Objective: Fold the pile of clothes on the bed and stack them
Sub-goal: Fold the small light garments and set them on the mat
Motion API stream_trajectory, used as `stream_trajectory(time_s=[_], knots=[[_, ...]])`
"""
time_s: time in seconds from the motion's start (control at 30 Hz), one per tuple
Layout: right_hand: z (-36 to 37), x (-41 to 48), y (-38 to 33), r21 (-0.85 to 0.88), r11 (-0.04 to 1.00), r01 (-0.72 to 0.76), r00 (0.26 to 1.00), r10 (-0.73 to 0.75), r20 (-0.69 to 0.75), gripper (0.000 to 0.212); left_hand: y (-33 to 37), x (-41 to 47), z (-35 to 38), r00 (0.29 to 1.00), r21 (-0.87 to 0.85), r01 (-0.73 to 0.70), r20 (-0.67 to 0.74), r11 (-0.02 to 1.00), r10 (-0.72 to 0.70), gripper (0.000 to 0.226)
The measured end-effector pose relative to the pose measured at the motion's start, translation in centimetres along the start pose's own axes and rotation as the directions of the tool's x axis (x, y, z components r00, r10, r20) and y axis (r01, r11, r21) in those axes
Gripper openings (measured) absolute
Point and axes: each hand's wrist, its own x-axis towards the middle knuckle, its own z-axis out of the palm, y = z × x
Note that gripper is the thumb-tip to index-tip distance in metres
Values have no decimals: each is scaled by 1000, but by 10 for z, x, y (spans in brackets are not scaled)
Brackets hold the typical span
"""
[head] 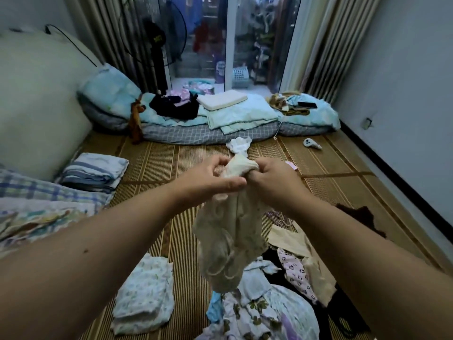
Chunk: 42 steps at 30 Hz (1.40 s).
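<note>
The left hand point(213, 179) and right hand point(274, 179) are close together, fingers curled, both pinching the bunched top of a cream garment point(228, 244). It hangs in the air over the mat point(181, 224). Under it lies the loose pile point(267, 312), with 1 folded stack point(144, 300) just left and a striped stack point(95, 173) farther left.

A cream lace-trimmed garment point(230, 244) is hanging lengthwise, bunched at its top, dangling over a loose pile of unfolded clothes point(264, 312). Just left, a folded floral-print stack point(144, 295) is lying flat.
</note>
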Motion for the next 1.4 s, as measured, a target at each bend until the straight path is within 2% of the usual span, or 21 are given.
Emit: stream_trajectory(time_s=[0.07, 0.13, 0.2, 0.3, 0.37, 0.43, 0.57, 0.67, 0.73, 0.83, 0.93, 1.0, 1.13, 1.27, 1.4], knots=[[-5, 4, -9, 10, 1000, -25, 1000, 25, -5, 25, -9, -10, 10, 999, 199, -28, -33, 980, 36, 76], [-11, 6, -16, -19, 999, -38, 999, 38, 25, 30, -18, -14, 23, 967, 384, -56, -209, 922, 146, 43], [-20, 6, -16, -51, 998, -46, 997, 49, 52, 34, -21, -15, 28, 904, 371, -63, -371, 927, 210, 10], [-35, -1, -4, -165, 986, -25, 995, 40, 88, 28, -21, -17, 15, 867, 229, -35, -477, 973, 144, 22], [-44, -5, 5, -280, 959, 49, 991, -11, 135, 33, -18, -19, 2, 880, 246, -8, -459, 969, 123, 21], [-51, -8, 15, -315, 942, 120, 973, -47, 228, 36, -15, -20, -5, 914, 269, 3, -391, 963, 107, 17], [-63, -12, 29, -456, 864, 214, 930, -37, 367, 52, -8, -19, -13, 938, 368, 19, -328, 930, 110, 15], [-71, -11, 38, -484, 844, 231, 932, -49, 359, 57, -2, -19, -17, 939, 361, 2, -322, 933, 123, 29], [-73, -7, 43, -471, 857, 209, 944, -49, 328, 42, 3, -20, -18, 943, 366, -11, -306, 931, 132, 35], [-78, -3, 46, -366, 919, 150, 959, -46, 278, 10, 8, -20, -23, 951, 387, -22, -277, 922, 140, 37], [-83, -5, 43, -207, 972, 108, 977, -66, 203, 24, 10, -23, -30, 955, 377, -26, -265, 926, 134, 39], [-83, -6, 43, -155, 984, 84, 984, -58, 167, 9, 12, -25, -33, 953, 384, -32, -265, 923, 144, 41], [-78, -7, 44, -7, 1000, -3, 983, 4, 184, 18, 11, -25, -29, 960, 382, -24, -250, 924, 129, 39], [-71, -11, 49, 246, 962, -116, 966, 51, 255, 26, 9, -25, -23, 963, 363, -24, -242, 932, 119, 38], [-61, -14, 49, 355, 920, -166, 969, 85, 232, 30, 7, -25, -24, 955, 391, -25, -261, 920, 137, 34]])
